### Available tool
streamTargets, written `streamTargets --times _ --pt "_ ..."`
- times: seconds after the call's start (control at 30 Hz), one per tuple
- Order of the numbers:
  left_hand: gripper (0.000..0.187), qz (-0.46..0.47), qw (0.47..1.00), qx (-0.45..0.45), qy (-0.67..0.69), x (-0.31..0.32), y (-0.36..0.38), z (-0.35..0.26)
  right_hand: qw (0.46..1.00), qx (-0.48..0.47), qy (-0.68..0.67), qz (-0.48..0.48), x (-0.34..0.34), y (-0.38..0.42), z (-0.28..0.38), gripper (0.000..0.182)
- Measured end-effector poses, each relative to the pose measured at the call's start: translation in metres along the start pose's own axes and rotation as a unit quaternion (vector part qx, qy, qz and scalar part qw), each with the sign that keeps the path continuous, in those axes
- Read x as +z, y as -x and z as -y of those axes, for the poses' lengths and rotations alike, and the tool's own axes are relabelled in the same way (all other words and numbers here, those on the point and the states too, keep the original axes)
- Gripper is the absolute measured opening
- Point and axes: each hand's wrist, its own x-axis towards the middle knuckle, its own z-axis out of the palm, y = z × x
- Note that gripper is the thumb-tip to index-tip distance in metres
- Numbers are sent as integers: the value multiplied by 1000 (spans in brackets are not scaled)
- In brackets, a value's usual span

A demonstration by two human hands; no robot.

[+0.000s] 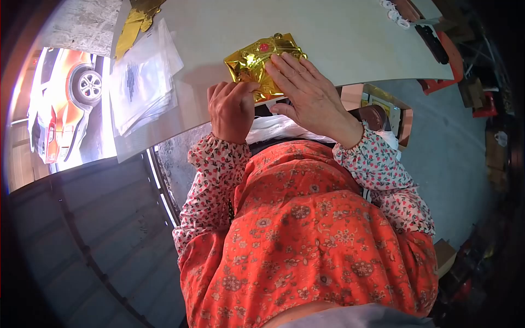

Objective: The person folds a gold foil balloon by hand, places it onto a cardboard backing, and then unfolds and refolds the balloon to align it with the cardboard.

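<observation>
A shiny gold foil piece (pixel 249 59) with a raised red spot lies on the pale tabletop, close to its near edge. My left hand (pixel 232 106) has its fingers curled and its thumb over the near left part of the foil, closed on it. Across the foil's right side rests my right hand (pixel 314 95), flat, with fingers stretched out and the thumb apart. That hand hides part of the foil's right half.
Clear plastic bags (pixel 143 82) are stacked at the table's left, beside more gold foil (pixel 134 27). A black object (pixel 432 44) and white rings (pixel 396 13) lie at the far right. Below the table's edge stands an open box (pixel 406 128). An orange car (pixel 74 82) shows outside at left.
</observation>
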Motion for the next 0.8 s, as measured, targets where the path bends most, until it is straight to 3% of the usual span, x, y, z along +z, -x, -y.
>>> streamTargets --times 0.27,0.43,0.57,0.7,0.73,0.8 --pt "23 9 1000 -10 11 -8 -3 0 999 -19 19 -18 5 -7 -4 77" --pt "21 30 982 -169 74 -9 -12 -12 998 -20 43 -29 11 -4 -16 75" --pt "23 19 931 -313 189 -18 -17 6 997 -29 66 -41 13 -2 -21 74" --pt "28 40 987 -139 74 -15 -32 48 997 -26 65 -34 10 -3 -17 73" --pt "22 64 979 -172 94 -18 -39 45 997 -26 63 -32 10 -3 -17 73" --pt "21 74 986 -138 57 -12 -47 51 997 -24 61 -32 10 -4 -14 73"
